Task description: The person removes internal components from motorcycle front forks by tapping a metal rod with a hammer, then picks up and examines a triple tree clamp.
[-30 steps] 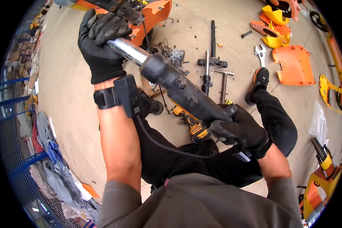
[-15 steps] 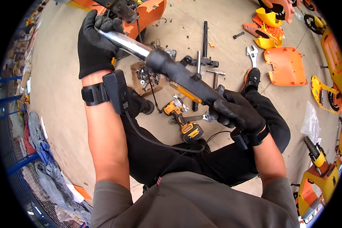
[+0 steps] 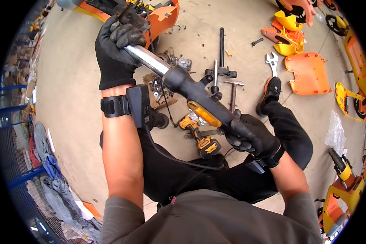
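Note:
A scooter's front fork leg point(image 3: 182, 82) slants across in front of me, chrome tube up at the left, black lower tube down at the right. An amber reflector point(image 3: 204, 114) sits on its side. My left hand point(image 3: 120, 44), in a black glove, is closed around the chrome tube's upper end. Right beside those fingers is a dark metal bracket point(image 3: 132, 17) of the orange scooter. My right hand point(image 3: 258, 135), also gloved, grips the black lower end; its fingers wrap the tube and partly hide its tip.
Below the fork leg lie a yellow cordless power tool point(image 3: 200, 135) and a wrench. A hammer point(image 3: 234, 93), a fork clamp with stem point(image 3: 222, 53) and a box of small parts point(image 3: 166, 99) are beyond. An adjustable wrench point(image 3: 272, 64) and orange panel point(image 3: 309, 74) lie right.
The fork leg has shifted right and a little down, my left hand moving with it. My right hand has dropped slightly, still around the lower end.

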The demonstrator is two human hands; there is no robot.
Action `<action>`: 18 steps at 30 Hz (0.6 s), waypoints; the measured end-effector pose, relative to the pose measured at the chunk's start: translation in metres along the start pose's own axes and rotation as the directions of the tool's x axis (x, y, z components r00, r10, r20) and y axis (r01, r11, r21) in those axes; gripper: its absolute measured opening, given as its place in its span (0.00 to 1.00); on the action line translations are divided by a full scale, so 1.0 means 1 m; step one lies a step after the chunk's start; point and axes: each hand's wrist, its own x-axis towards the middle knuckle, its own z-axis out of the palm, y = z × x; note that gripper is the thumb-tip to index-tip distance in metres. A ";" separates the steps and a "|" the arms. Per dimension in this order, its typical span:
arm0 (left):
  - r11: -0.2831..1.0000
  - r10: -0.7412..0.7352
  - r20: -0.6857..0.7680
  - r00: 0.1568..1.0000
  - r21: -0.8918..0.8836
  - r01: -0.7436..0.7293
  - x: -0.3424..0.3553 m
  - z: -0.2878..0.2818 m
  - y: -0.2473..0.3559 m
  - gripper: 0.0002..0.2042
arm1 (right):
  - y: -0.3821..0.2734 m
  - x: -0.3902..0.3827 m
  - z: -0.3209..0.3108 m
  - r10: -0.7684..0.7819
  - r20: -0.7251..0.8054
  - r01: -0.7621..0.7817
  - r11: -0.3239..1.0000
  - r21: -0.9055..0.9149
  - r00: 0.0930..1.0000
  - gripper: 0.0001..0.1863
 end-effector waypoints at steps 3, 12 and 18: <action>1.000 -0.020 0.117 0.993 0.026 0.018 0.001 0.006 0.003 0.20 | 0.002 0.002 -0.003 -0.027 0.092 0.022 0.998 0.053 0.995 0.31; 0.999 0.029 -0.150 0.988 0.029 -0.025 -0.014 0.015 0.005 0.20 | -0.003 0.024 -0.037 -0.091 -0.025 0.091 0.996 0.003 0.996 0.24; 0.097 0.462 0.004 0.887 0.994 -0.055 -0.025 0.003 -0.014 0.11 | 0.033 0.045 -0.031 -0.522 -0.067 0.360 0.671 -0.648 0.850 0.46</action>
